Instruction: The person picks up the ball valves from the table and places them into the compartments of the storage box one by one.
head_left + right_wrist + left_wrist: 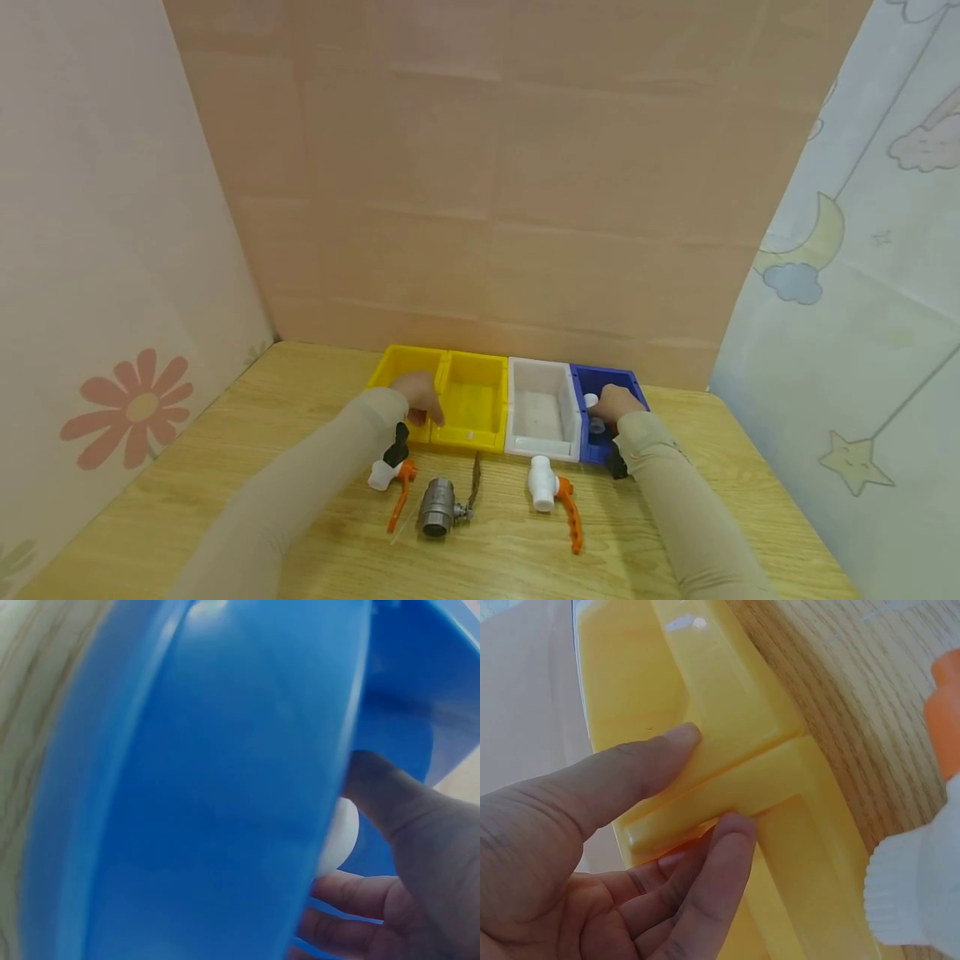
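My left hand straddles the wall between two yellow bins, thumb in the right-hand bin and the other fingers in the left-hand bin. Its thumb and index finger pinch this divider from both sides. My right hand reaches down into a blue bin. A rounded white piece shows between its thumb and fingers, whose tips are hidden behind the bin wall; I cannot tell whether they grip it. A greyish-white round piece lies lower in that bin.
Between the yellow and blue bins stands a white bin. In front of the row lie a metal ball valve, a white valve with an orange handle and a similar smaller valve. A papered wall rises behind the table.
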The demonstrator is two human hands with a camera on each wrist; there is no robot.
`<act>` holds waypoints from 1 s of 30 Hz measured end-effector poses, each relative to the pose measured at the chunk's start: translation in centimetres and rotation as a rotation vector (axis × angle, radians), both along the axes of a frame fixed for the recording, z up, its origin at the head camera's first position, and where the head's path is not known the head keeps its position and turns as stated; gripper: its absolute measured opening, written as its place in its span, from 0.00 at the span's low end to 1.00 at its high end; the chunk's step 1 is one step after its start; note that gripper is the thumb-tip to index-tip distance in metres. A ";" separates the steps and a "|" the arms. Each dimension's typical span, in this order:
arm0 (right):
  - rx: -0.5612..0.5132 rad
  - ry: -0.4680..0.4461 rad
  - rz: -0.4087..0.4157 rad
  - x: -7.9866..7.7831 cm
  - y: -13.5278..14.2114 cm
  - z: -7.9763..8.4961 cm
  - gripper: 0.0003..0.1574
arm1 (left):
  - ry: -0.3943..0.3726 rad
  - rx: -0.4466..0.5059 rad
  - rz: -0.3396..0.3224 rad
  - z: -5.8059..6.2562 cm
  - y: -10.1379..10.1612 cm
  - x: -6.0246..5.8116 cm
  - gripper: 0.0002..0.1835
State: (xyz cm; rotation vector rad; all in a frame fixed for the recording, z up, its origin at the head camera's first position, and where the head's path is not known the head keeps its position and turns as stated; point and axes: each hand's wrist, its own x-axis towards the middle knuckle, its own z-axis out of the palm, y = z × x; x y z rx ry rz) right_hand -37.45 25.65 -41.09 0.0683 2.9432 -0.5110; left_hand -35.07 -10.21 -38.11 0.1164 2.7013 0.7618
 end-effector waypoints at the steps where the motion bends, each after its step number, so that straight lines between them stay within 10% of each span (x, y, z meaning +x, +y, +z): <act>1: -0.005 -0.003 -0.004 0.0 0.0 0.0 0.19 | -0.003 0.001 0.000 0.0 0.0 0.0 0.09; 30: 0.073 0.053 0.088 0.1 0.0 1.3 0.24 | -0.009 -0.004 0.006 -0.3 0.0 -0.4 0.09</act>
